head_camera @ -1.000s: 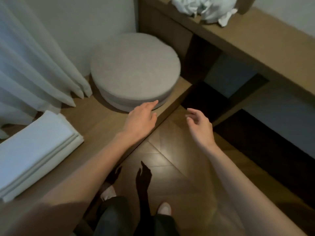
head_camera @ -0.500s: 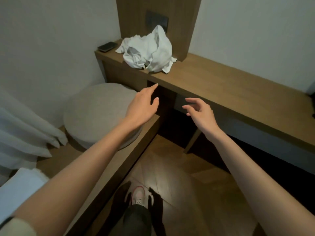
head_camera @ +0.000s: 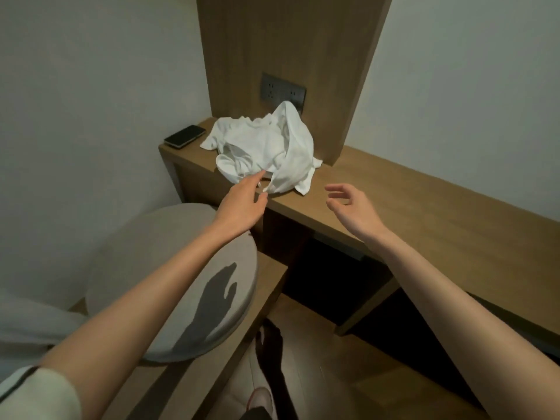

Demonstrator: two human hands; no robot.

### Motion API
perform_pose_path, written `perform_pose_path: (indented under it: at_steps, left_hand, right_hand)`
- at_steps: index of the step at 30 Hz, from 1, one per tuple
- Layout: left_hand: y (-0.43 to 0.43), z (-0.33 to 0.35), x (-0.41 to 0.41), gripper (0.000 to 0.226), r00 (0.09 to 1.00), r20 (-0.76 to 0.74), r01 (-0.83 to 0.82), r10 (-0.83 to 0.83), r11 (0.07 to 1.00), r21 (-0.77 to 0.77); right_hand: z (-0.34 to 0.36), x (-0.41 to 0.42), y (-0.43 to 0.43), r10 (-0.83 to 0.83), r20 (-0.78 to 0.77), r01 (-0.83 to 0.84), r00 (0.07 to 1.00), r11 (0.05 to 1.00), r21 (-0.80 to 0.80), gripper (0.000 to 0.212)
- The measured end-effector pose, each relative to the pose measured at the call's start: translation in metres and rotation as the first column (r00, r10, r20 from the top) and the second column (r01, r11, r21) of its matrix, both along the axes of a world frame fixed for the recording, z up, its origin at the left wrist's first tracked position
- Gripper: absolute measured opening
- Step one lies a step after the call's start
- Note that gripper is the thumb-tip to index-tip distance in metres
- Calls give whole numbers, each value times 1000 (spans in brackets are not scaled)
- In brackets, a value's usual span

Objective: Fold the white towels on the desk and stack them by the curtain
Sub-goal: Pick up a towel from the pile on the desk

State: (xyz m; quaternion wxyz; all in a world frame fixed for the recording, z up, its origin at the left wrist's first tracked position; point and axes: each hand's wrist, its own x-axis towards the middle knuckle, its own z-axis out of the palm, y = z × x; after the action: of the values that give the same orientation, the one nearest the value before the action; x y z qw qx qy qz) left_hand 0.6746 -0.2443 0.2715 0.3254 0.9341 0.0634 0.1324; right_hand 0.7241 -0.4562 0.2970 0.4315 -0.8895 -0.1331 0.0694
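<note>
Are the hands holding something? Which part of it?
Nothing is held yet. The left hand touches the near edge of the crumpled white towel with straight fingers; the right hand hovers open over the desk.

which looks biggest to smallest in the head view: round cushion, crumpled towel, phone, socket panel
1. round cushion, though it is nearest the camera
2. crumpled towel
3. phone and socket panel look alike, so they are not ranked
</note>
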Motion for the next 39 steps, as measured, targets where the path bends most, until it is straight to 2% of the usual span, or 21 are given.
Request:
perform_pose_path:
  at_steps: [7,11,17,19,21,24,25,27,30,35,39]
  left_hand:
    - [49,-6,90,54,1000,-8,9,-9,997,-77]
    - [71,-12,141,55,1000,-26,-11,8,996,-93]
    - [95,-22,211,55,999,-45,-25,21,996,-83]
    - [103,-30,234,55,997,-62,-40,36,996,-77]
    - [110,-40,255,56,996,-87,-44,38,997,-68]
    - [116,-53,287,58,992,-119,-48,42,998,-48]
    - [117,-58,297,60,990,-134,-50,44,998,-42]
    - [117,-66,318,64,977,-207,-55,51,998,-13]
    - [111,-73,345,73,938,-323,-87,125,988,129]
    - [97,-75,388,81,944,-309,-90,118,990,105]
    - [91,-77,399,67,949,-256,-137,181,974,180]
  right_hand:
    - [3,96,50,-80,-34,80,996,997,14,35]
    - [-9,147,85,-73,-47,72,996,997,-24,39]
    - [-47,226,134,-100,-169,75,981,986,-147,74]
    - [-63,252,146,-91,-171,59,981,981,-185,78]
    - [-77,274,149,-46,-162,0,986,962,-272,70]
    - [-88,302,143,69,-108,-102,992,937,-335,33]
    - [-88,309,139,81,-83,-104,993,940,-325,26]
    - [-81,322,131,77,-56,-90,995,950,-299,27]
    - [-62,342,115,74,-82,-90,994,971,-220,29]
    - [-28,362,87,81,-267,-80,960,997,15,37]
    - [-24,354,70,52,-297,-35,953,997,62,48]
